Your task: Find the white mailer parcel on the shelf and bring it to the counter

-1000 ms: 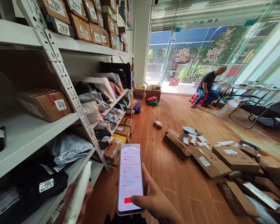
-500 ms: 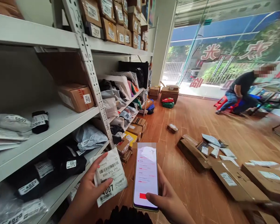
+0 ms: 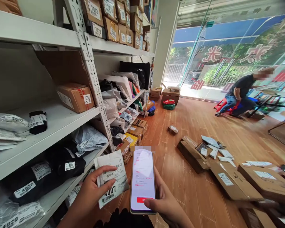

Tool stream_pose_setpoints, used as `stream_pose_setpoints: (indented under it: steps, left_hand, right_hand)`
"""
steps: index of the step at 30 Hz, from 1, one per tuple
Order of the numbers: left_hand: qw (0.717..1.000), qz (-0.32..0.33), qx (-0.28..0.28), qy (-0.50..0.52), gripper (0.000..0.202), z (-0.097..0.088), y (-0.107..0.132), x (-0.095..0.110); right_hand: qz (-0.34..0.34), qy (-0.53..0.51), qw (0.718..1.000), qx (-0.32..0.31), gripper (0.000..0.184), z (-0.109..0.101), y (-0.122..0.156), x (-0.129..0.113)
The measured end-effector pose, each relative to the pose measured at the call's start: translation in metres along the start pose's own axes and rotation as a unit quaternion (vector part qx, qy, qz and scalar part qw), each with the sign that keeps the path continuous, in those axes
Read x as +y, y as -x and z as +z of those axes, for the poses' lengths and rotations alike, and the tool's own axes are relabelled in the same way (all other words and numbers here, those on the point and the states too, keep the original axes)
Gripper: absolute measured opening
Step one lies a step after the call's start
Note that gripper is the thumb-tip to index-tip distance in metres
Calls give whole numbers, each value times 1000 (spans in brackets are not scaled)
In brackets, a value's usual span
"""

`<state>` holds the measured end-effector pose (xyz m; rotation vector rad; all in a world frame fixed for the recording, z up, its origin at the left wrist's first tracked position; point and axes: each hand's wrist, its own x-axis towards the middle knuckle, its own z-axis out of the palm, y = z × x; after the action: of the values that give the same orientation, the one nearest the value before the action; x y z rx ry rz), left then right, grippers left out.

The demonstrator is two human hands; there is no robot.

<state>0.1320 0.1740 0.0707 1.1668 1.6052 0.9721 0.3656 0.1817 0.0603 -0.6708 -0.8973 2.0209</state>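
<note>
A small white parcel, numbered 4007 on its label, was gripped in the left hand: thumb pressed across the label, fingers closed behind. The parcel was seen low in the foreground, tilted a little, just beside the left edge of the phone and in front of the lower shelves.

The phone was held upright in the right hand, fingers wrapped behind it and the thumb laid over the bottom of the lit screen at a red bar. The screen text could not be read.

To the left, metal shelving was noted. A cardboard box tagged 7015 was set on the middle shelf, and a black bag tagged 5001 on the one below, near the parcel. Flat cartons and loose mailers were scattered over the wooden floor to the right. A seated person was observed by the far glass front, well apart from both hands.
</note>
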Motion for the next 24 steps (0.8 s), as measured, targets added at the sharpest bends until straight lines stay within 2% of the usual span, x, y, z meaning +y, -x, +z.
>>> stream_pose_setpoints:
  steps: [3, 6, 10, 13, 17, 21, 24]
  left_hand:
    - [1000, -2, -3, -22, 41, 2, -5, -5]
    - [999, -17, -16, 32, 49, 15, -7, -8]
    - [985, -55, -25, 161, 57, 42, -10, -9]
    - [975, -63, -29, 209, 51, 57, -15, -6]
    - [977, -41, -45, 206, 42, 66, -27, 3]
    - [978, -44, -61, 194, 49, 71, -39, 12]
    - [978, -43, -82, 185, 52, 74, -46, 10]
  right_hand:
    - [-2, -20, 999, -26, 98, 0, -1, 5]
    - [-7, -57, 998, -20, 92, 2, -5, 13]
    - [-26, -128, 991, 29, 65, 5, -12, 27]
    - [-53, -132, 987, 79, 48, 5, -18, 38]
    - [-85, -96, 987, 100, 48, 1, -23, 51]
    - [-90, -50, 988, 112, 49, -4, -24, 58]
    - [-82, -38, 989, 119, 50, -5, -24, 60]
